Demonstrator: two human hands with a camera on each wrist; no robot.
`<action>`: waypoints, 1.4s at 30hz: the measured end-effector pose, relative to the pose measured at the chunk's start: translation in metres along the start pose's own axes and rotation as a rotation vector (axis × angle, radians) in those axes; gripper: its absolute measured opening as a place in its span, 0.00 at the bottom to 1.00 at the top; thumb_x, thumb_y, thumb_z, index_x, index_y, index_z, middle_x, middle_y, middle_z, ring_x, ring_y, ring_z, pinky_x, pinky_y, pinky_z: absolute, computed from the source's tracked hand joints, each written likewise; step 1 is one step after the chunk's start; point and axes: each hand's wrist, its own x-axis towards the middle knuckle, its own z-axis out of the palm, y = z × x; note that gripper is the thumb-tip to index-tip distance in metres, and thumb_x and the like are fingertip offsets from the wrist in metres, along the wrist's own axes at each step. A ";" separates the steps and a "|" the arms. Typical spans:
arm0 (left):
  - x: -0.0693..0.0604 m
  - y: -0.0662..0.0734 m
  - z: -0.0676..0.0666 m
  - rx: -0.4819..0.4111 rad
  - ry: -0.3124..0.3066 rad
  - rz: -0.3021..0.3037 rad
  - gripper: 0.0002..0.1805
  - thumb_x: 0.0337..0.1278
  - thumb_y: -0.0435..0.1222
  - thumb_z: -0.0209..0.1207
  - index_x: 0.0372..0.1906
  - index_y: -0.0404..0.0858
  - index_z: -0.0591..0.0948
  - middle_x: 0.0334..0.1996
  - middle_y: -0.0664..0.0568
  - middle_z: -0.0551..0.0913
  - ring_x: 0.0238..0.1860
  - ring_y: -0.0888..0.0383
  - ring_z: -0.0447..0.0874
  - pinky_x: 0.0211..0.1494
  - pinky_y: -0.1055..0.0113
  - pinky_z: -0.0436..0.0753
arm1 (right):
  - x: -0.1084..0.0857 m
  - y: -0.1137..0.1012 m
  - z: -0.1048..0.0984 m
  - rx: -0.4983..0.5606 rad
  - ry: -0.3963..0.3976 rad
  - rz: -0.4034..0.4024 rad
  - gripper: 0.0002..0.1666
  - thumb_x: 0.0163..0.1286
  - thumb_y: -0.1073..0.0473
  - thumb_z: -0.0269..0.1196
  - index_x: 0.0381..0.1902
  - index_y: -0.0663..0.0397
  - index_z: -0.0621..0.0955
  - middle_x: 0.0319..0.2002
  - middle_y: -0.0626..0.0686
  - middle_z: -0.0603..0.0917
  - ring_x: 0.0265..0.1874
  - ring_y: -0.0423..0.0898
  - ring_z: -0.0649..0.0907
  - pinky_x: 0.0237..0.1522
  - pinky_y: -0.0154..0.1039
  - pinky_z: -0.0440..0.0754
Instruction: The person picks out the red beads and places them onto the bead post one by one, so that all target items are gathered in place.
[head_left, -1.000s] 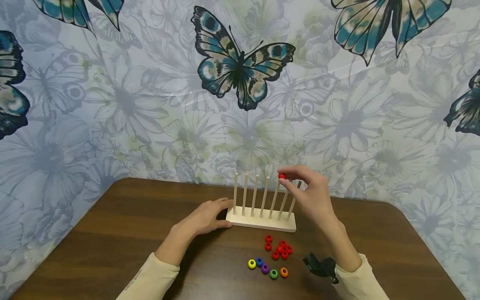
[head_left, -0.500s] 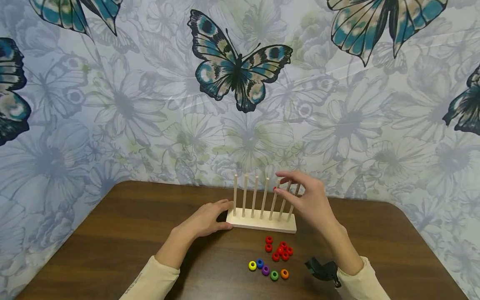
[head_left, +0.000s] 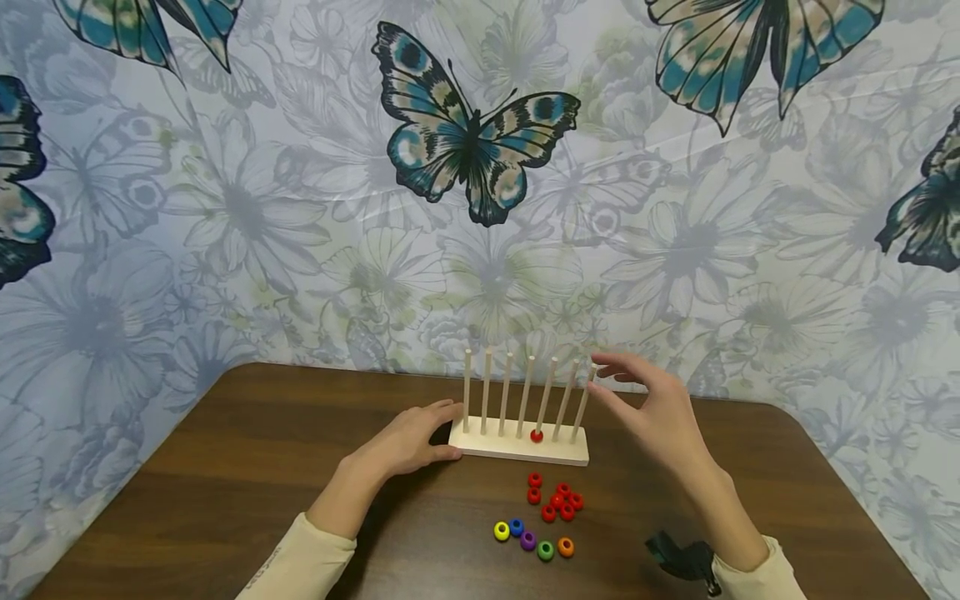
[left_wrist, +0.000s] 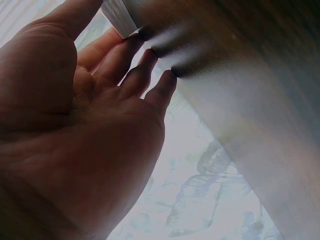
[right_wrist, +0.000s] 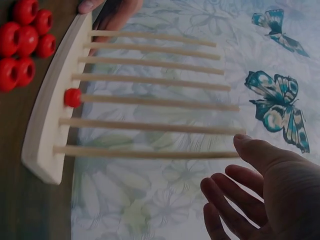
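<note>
A pale wooden peg stand (head_left: 517,446) with a row of upright pegs sits toward the back of the table. One red bead (head_left: 536,436) lies at the foot of the third peg from the right; the right wrist view also shows this bead (right_wrist: 72,98) against the base. My left hand (head_left: 401,442) holds the stand's left end, thumb at the front and fingers behind. In the left wrist view the hand (left_wrist: 85,130) has the stand's corner (left_wrist: 120,17) between thumb and index finger. My right hand (head_left: 663,412) is beside the rightmost peg's top, fingers spread, holding nothing.
Several loose red beads (head_left: 557,502) lie in front of the stand. Nearer are a yellow bead (head_left: 502,531), a blue bead (head_left: 516,527), a purple bead (head_left: 528,540), a green bead (head_left: 545,550) and an orange bead (head_left: 566,547). A butterfly-patterned backdrop (head_left: 480,283) hangs behind the table.
The red bead has left my right fingers and dropped down its peg to the base. My right hand has moved right, away from that peg. My left hand stays on the stand.
</note>
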 end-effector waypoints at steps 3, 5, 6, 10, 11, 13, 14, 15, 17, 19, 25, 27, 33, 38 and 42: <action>0.000 0.000 0.000 0.001 -0.001 -0.003 0.37 0.67 0.42 0.71 0.77 0.37 0.72 0.77 0.37 0.69 0.75 0.36 0.72 0.76 0.41 0.72 | -0.009 0.008 -0.008 -0.022 0.006 0.025 0.21 0.69 0.57 0.75 0.59 0.44 0.87 0.48 0.47 0.91 0.46 0.44 0.89 0.52 0.26 0.82; 0.000 0.000 0.000 0.001 0.000 0.000 0.37 0.67 0.42 0.71 0.77 0.37 0.72 0.77 0.37 0.70 0.74 0.36 0.72 0.75 0.41 0.72 | -0.015 0.013 -0.013 -0.043 0.009 0.037 0.21 0.68 0.57 0.75 0.59 0.43 0.87 0.47 0.47 0.92 0.46 0.45 0.89 0.51 0.28 0.80; 0.000 -0.001 0.000 0.001 -0.001 0.002 0.37 0.67 0.42 0.71 0.77 0.37 0.72 0.77 0.37 0.70 0.74 0.36 0.72 0.75 0.41 0.72 | -0.018 0.016 -0.015 -0.055 0.012 0.042 0.21 0.68 0.57 0.76 0.58 0.43 0.87 0.46 0.46 0.92 0.46 0.45 0.89 0.51 0.29 0.79; 0.001 -0.001 0.001 0.005 0.003 0.010 0.37 0.66 0.42 0.71 0.77 0.37 0.73 0.77 0.36 0.70 0.74 0.35 0.72 0.75 0.40 0.72 | -0.029 0.026 -0.020 -0.107 0.010 0.032 0.21 0.66 0.59 0.77 0.57 0.43 0.88 0.44 0.43 0.91 0.46 0.45 0.89 0.50 0.33 0.78; 0.001 -0.001 0.001 0.005 0.005 0.011 0.37 0.66 0.42 0.71 0.76 0.36 0.73 0.77 0.36 0.70 0.74 0.35 0.72 0.75 0.40 0.72 | -0.032 0.028 -0.021 -0.116 0.004 0.026 0.21 0.66 0.59 0.77 0.57 0.43 0.88 0.44 0.42 0.91 0.46 0.45 0.89 0.50 0.32 0.78; 0.001 -0.001 0.001 0.005 0.007 0.011 0.37 0.66 0.42 0.71 0.76 0.36 0.73 0.77 0.36 0.70 0.74 0.35 0.72 0.75 0.41 0.72 | -0.036 0.033 -0.020 -0.128 -0.013 0.016 0.20 0.66 0.59 0.77 0.56 0.44 0.88 0.45 0.41 0.91 0.45 0.45 0.89 0.50 0.31 0.80; 0.001 -0.002 0.001 0.004 0.007 0.011 0.37 0.66 0.42 0.71 0.76 0.36 0.73 0.77 0.36 0.70 0.74 0.35 0.72 0.75 0.41 0.72 | -0.038 0.035 -0.020 -0.125 -0.023 0.016 0.20 0.66 0.59 0.76 0.56 0.44 0.88 0.46 0.41 0.91 0.46 0.45 0.89 0.50 0.31 0.80; 0.001 -0.002 0.001 0.004 0.006 0.009 0.37 0.66 0.42 0.71 0.76 0.36 0.73 0.77 0.36 0.70 0.74 0.35 0.72 0.75 0.41 0.72 | -0.039 0.036 -0.019 -0.119 -0.032 0.017 0.20 0.66 0.59 0.76 0.56 0.45 0.88 0.46 0.42 0.91 0.46 0.45 0.89 0.51 0.31 0.80; 0.001 -0.002 0.001 0.006 0.004 0.009 0.37 0.66 0.42 0.71 0.76 0.36 0.73 0.77 0.36 0.70 0.74 0.35 0.72 0.76 0.40 0.72 | -0.042 0.039 -0.016 -0.101 -0.053 0.024 0.18 0.67 0.58 0.76 0.54 0.44 0.88 0.46 0.43 0.92 0.45 0.44 0.90 0.50 0.30 0.81; 0.001 -0.002 0.001 0.006 0.002 0.007 0.37 0.66 0.42 0.71 0.77 0.36 0.73 0.77 0.36 0.70 0.74 0.35 0.71 0.76 0.40 0.71 | -0.045 0.041 -0.011 -0.066 -0.082 0.038 0.17 0.67 0.58 0.76 0.53 0.43 0.89 0.45 0.43 0.92 0.44 0.43 0.90 0.49 0.32 0.84; 0.001 -0.003 0.001 -0.001 0.008 0.014 0.38 0.66 0.42 0.71 0.76 0.36 0.73 0.77 0.37 0.70 0.74 0.36 0.72 0.76 0.41 0.72 | -0.052 0.043 0.006 0.070 -0.271 0.072 0.13 0.68 0.54 0.76 0.49 0.43 0.89 0.43 0.42 0.92 0.40 0.38 0.90 0.46 0.43 0.90; 0.001 -0.004 0.001 0.002 0.012 0.024 0.37 0.66 0.42 0.71 0.76 0.36 0.73 0.77 0.37 0.71 0.74 0.36 0.72 0.75 0.41 0.72 | -0.053 0.043 0.011 0.113 -0.357 0.092 0.13 0.67 0.53 0.76 0.49 0.44 0.89 0.43 0.42 0.92 0.40 0.37 0.90 0.47 0.44 0.89; 0.001 -0.004 0.000 0.010 0.018 0.054 0.37 0.65 0.42 0.72 0.75 0.35 0.74 0.75 0.36 0.72 0.73 0.36 0.74 0.75 0.41 0.73 | -0.058 0.043 0.020 0.199 -0.560 0.146 0.18 0.64 0.47 0.77 0.49 0.44 0.89 0.43 0.43 0.92 0.41 0.40 0.88 0.49 0.40 0.88; 0.001 -0.005 0.001 0.011 0.017 0.051 0.37 0.66 0.41 0.71 0.75 0.35 0.74 0.76 0.36 0.72 0.73 0.36 0.73 0.75 0.41 0.73 | -0.061 0.042 0.025 0.225 -0.660 0.133 0.21 0.61 0.45 0.79 0.50 0.43 0.89 0.44 0.42 0.91 0.42 0.41 0.88 0.48 0.38 0.87; 0.001 -0.004 0.001 0.010 0.016 0.048 0.36 0.66 0.41 0.71 0.75 0.35 0.74 0.76 0.36 0.72 0.73 0.35 0.74 0.75 0.40 0.73 | -0.062 0.040 0.028 0.249 -0.700 0.119 0.20 0.62 0.48 0.79 0.51 0.42 0.89 0.42 0.42 0.90 0.41 0.41 0.88 0.48 0.38 0.87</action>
